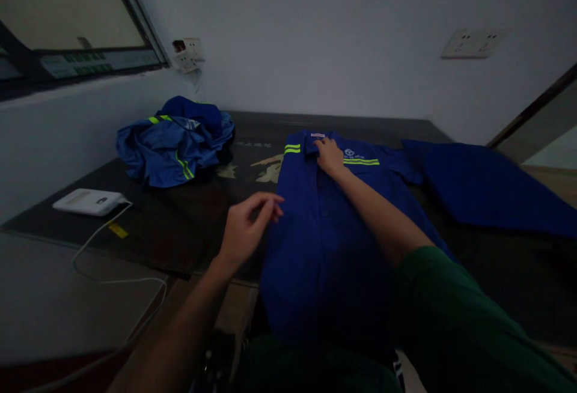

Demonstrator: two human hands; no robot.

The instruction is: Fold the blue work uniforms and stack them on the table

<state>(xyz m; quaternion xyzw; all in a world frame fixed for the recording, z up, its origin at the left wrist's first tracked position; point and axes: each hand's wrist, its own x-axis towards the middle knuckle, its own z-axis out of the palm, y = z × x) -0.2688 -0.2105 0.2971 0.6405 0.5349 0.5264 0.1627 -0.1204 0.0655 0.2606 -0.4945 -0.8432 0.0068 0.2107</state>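
Observation:
A blue work jacket [297,213] with yellow-green reflective stripes and a white chest logo lies spread in front of me, collar toward the wall. The side on my left looks folded inward, and a sleeve reaches out to the right. My right hand [330,155] is at the collar, its fingers bent and closed on the fabric near the neck label. Just off the jacket's left edge hovers my left hand [247,225], fingers loosely curled and apart, holding nothing. The jacket's lower end falls into shadow near my body.
Crumpled blue clothing [175,140] with similar stripes lies at the back left of the dark table [180,225]. A white power bank [88,201] with a cable [97,240] sits at the left edge. Folded blue fabric [491,188] lies right. Behind is a wall with sockets [471,43].

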